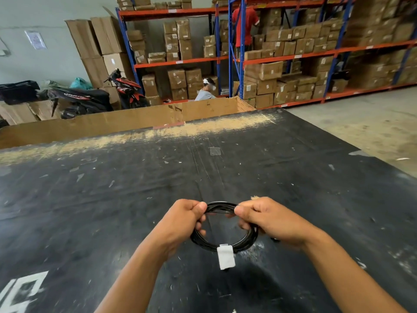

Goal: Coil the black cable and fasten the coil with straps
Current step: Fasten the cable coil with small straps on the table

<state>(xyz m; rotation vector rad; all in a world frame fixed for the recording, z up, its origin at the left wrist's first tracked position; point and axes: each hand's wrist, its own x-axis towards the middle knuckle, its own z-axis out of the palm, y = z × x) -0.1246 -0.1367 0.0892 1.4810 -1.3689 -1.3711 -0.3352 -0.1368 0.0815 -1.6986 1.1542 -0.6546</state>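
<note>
— What is held, and where is it seen?

— A round coil of thin black cable (223, 227) is held up just above the big black scratched tabletop (112, 199), near its close edge. The left side of the coil is gripped by the left hand (180, 220), with the fingers closed tight around the strands. The right side is gripped the same way by the right hand (268, 220). A white strap (225, 257) is wrapped on the bottom of the coil and hangs down.

— What is seen past the tabletop?

— A long brown cardboard wall (135, 120) is stood along its far edge. Behind that, blue and orange metal shelves (239, 57) are packed with brown boxes (264, 71). A red and black motorbike (126, 86) is parked far to the left. Grey concrete floor (361, 123) is seen to the right.
</note>
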